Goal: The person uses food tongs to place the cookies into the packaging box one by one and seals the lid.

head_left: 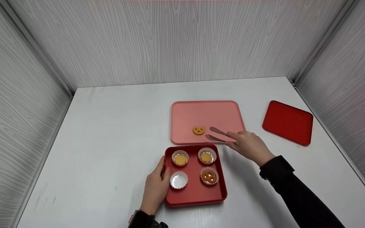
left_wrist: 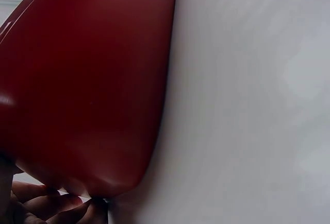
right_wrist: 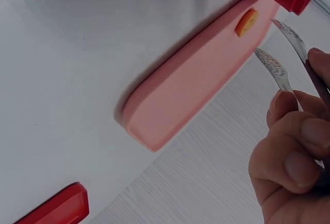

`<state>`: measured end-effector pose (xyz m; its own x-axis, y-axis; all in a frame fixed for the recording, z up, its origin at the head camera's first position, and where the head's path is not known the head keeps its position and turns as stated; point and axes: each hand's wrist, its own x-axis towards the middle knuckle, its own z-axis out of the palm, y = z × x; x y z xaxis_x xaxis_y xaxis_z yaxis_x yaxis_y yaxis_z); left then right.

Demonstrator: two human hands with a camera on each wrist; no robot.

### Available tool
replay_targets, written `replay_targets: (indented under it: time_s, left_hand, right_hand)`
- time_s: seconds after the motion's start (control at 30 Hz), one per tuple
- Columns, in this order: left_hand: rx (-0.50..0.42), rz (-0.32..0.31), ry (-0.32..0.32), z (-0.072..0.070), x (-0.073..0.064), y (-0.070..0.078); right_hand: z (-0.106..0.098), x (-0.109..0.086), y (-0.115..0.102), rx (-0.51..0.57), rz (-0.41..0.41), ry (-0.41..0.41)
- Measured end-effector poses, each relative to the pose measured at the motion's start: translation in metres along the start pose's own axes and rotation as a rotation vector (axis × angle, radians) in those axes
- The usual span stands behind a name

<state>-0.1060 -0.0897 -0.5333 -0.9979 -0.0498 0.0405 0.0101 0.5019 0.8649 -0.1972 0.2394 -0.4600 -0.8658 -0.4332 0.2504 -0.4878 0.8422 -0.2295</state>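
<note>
My right hand [head_left: 249,146] holds metal tongs [right_wrist: 272,68] with perforated tips, their arms spread apart and nothing between them. Just left of the tips, a round orange-brown face cookie [head_left: 198,130] lies on the pink tray [head_left: 182,110]. My left hand [head_left: 157,186] grips the left wall of a deep red box [head_left: 198,198], whose outer side fills much of the left wrist view. Inside are paper cups: one empty cup [head_left: 179,180], two with yellow pieces, a back left cup [head_left: 180,158] and a back right cup [head_left: 207,155], and a front right cup [head_left: 209,176] with a glossy brown piece.
A smaller red tray [head_left: 288,123] lies at an angle on the right of the white table [head_left: 112,133]. Grey wood-grain panels [head_left: 169,41] stand behind the table and along both sides. The pink tray sits directly behind the red box.
</note>
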Motion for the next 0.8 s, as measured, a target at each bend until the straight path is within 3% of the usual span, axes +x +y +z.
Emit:
replay_targets:
  time_s: [0.33,0.53,0.8]
  left_hand:
    - [0.001,0.005,0.007,0.000,0.000,0.000]
    - [-0.003,0.007,0.008,0.000,0.000,0.000]
    - [-0.012,-0.015,-0.001,0.000,0.000,0.001]
  right_hand:
    - [0.014,0.013,0.008,0.043,0.001,-0.081]
    - [0.019,0.020,0.009,0.052,0.048,-0.131]
    - [0.024,0.027,0.012,0.069,0.050,-0.113]
